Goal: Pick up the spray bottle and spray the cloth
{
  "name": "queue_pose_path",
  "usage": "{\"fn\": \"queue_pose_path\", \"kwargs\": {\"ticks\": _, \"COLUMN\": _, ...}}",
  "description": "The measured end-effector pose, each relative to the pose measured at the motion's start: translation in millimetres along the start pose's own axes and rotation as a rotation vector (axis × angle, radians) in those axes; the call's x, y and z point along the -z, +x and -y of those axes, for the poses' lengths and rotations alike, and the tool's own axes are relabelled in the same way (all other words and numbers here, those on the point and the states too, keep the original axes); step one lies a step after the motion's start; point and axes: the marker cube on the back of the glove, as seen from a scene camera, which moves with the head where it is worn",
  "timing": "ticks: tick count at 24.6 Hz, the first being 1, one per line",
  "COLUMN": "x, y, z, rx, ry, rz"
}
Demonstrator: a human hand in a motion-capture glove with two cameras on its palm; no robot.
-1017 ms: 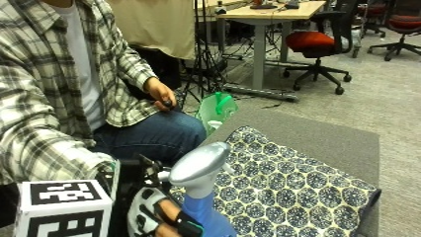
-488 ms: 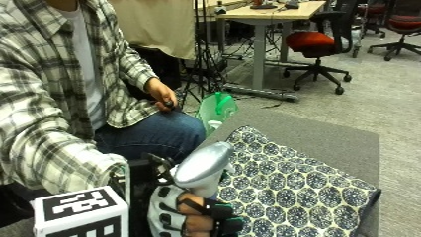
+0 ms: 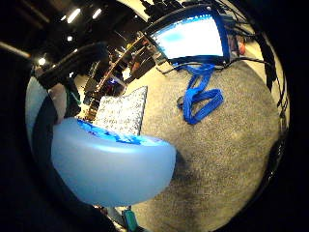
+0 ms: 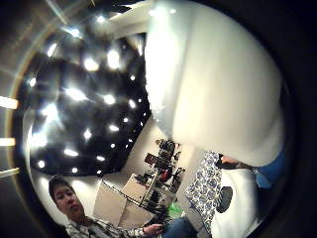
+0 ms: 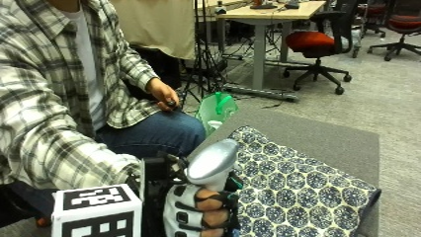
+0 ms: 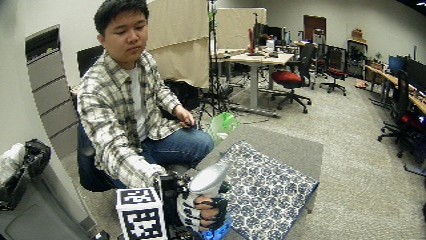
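My gloved right hand grips the spray bottle just below its silver head, at the near edge of the grey table. The bottle stands upright, its head at the near corner of the cloth. This blue-and-white patterned cloth lies flat on the table. The wide outside view shows the hand around the bottle, blue showing at its base, beside the cloth. The bottle's pale body fills much of the little finger side palm view, with the cloth beyond. Its white head looms in the thumb side palm view.
The person's bare left hand rests on their thigh holding a small dark object. A green bag hangs at the table's far left corner. Desks and office chairs stand on the carpet behind. A blue strap lies on the floor.
The gloved hand has come up around the bottle under its head, covering the blue body that showed before. The bottle's head has risen slightly.
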Motion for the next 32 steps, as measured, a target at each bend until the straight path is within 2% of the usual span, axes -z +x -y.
{"fn": "queue_pose_path", "kwargs": {"ticks": 8, "x": 3, "y": 3, "z": 3, "rx": -0.011, "ry": 0.061, "rz": 0.019}}
{"fn": "queue_pose_path", "kwargs": {"ticks": 23, "x": 4, "y": 4, "z": 5, "rx": -0.007, "ry": 0.049, "rz": 0.034}}
{"fn": "queue_pose_path", "kwargs": {"ticks": 32, "x": 5, "y": -7, "z": 6, "rx": 0.023, "ry": 0.012, "rz": -0.046}}
